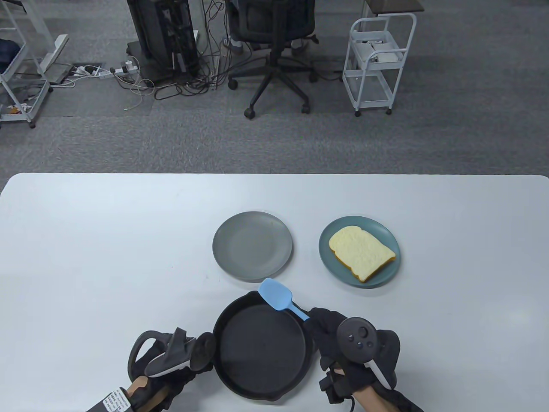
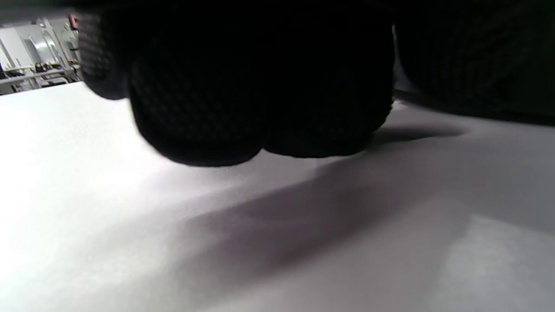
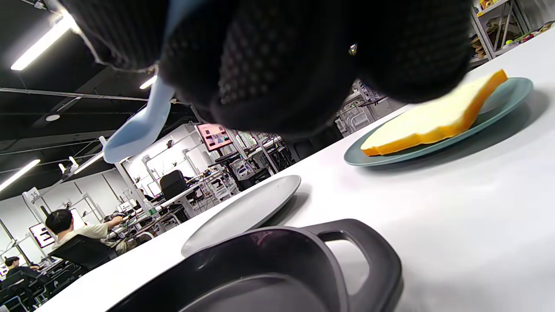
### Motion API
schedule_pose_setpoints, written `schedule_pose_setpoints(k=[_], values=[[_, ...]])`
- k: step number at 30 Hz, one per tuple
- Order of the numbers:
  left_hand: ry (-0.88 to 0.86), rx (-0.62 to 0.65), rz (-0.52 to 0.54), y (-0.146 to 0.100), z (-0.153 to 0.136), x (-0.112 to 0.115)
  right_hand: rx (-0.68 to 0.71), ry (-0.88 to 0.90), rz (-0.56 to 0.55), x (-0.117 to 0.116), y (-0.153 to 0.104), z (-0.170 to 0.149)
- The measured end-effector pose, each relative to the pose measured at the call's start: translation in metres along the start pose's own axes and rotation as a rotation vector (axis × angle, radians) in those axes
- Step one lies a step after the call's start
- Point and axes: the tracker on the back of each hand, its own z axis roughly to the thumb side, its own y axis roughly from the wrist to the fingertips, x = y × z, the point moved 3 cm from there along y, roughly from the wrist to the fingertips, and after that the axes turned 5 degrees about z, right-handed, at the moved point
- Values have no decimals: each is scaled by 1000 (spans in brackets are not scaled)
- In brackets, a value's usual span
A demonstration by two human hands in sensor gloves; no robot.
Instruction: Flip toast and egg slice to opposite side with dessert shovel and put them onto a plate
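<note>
A slice of toast [image 1: 362,253] lies pale side up on the teal plate [image 1: 381,277] at the right; the right wrist view shows the toast [image 3: 433,119] with its orange crust. The grey plate [image 1: 252,245] to its left holds nothing. The black pan [image 1: 259,347] near the front edge is empty. No egg slice shows in any view. My right hand [image 1: 319,322] grips the handle of the blue dessert shovel [image 1: 279,296], whose blade hangs over the pan's far rim. My left hand [image 1: 171,365] is at the pan's left side with its fingers [image 2: 243,95] curled, and it covers the pan's handle.
The white table [image 1: 107,257] stretches wide to the left and right of the plates. Beyond its far edge stand an office chair [image 1: 274,47] and a white cart [image 1: 377,60]. The pan's small loop handle [image 3: 368,255] points toward the teal plate.
</note>
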Motion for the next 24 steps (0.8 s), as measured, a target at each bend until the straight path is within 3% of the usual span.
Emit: schedule_pose_setpoints(k=[12, 15, 22, 24], values=[[102, 5, -21, -3, 2, -4, -13, -8, 28, -4, 1, -1], [52, -21, 0, -6, -12, -13, -14, -12, 33, -4, 1, -1], [-63, -173, 204, -14, -57, -41, -9, -31, 52, -7, 1, 0], [-100, -163, 189, -15, -69, -41, -6, -36, 56, -8, 1, 1]])
